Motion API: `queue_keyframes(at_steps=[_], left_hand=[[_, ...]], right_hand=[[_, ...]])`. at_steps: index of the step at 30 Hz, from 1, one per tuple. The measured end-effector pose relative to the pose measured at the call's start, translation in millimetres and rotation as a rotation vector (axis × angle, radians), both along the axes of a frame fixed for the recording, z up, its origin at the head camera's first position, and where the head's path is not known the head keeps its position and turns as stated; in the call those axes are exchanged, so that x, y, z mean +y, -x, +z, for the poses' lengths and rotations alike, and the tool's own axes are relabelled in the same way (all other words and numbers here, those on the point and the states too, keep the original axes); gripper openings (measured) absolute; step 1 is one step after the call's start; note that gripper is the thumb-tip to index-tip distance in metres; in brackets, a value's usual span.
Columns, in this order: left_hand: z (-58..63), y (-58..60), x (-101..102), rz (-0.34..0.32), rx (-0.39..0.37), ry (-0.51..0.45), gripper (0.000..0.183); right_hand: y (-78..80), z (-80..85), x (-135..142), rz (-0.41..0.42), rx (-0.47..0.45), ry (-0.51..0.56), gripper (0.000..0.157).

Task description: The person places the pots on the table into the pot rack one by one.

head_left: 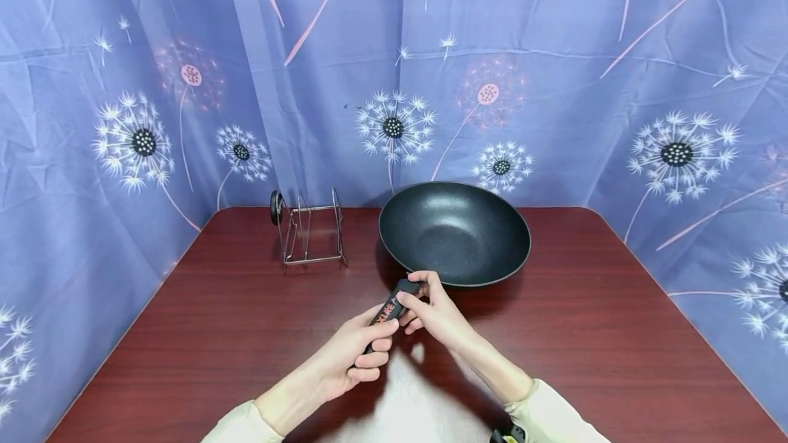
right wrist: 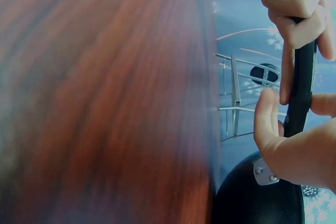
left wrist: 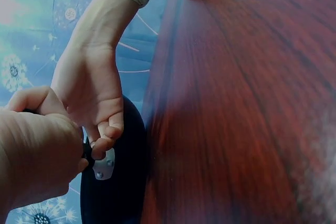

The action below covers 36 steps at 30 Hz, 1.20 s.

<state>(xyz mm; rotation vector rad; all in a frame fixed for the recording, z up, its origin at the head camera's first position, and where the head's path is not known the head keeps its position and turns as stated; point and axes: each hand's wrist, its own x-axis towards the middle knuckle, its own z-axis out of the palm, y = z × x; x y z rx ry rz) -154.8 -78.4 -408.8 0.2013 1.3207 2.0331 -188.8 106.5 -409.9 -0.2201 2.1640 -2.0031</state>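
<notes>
A black wok (head_left: pixel 455 238) with a dark, shiny interior stands tilted toward me on the table. Its black handle (head_left: pixel 389 307), printed with red lettering, points toward the front. My left hand (head_left: pixel 353 354) grips the rear part of this handle, thumb laid along the top. Close to the wok's rim, my right hand (head_left: pixel 440 313) pinches the handle between thumb and fingers. In the right wrist view the handle (right wrist: pixel 302 82) runs between both hands, and a riveted metal bracket (right wrist: pixel 264 172) joins it to the wok. The left wrist view shows the wok's outer side (left wrist: pixel 118 198).
To the left of the wok, a wire rack (head_left: pixel 314 262) with a round black knob (head_left: pixel 276 207) stands near the table's back edge. The reddish-brown wooden table (head_left: pixel 203 333) is enclosed by blue curtains (head_left: pixel 332 87) with dandelion prints.
</notes>
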Motion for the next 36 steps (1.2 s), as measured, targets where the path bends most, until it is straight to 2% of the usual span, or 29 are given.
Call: queue_keyframes(at_steps=[7,13,19,25,30,36], left_hand=[[5.8,-2.0,6.1,0.047,0.046,0.069,0.048],[10.6,-6.2,11.1,0.075,0.085,0.130,0.050],[13.4,-13.5,14.4,0.113,0.091,0.075,0.049],[20.6,-21.1,20.1,0.155,0.112,0.039,0.048],[27.8,-26.6,21.5,0.187,0.157,0.069,0.051],[35.5,-31.0,21.1,0.208,0.195,0.049,0.051]], right_hand=[[-0.8,0.7,-1.2,-0.056,0.016,0.032,0.046],[-3.4,4.0,1.3,-0.077,0.023,0.054,0.043],[-5.8,10.6,-1.2,-0.067,0.036,0.075,0.043],[-8.2,17.5,-3.5,-0.053,0.052,0.160,0.042],[-11.3,22.3,-4.1,-0.059,0.114,0.177,0.043],[-13.1,29.0,-4.5,-0.059,0.209,0.164,0.045]])
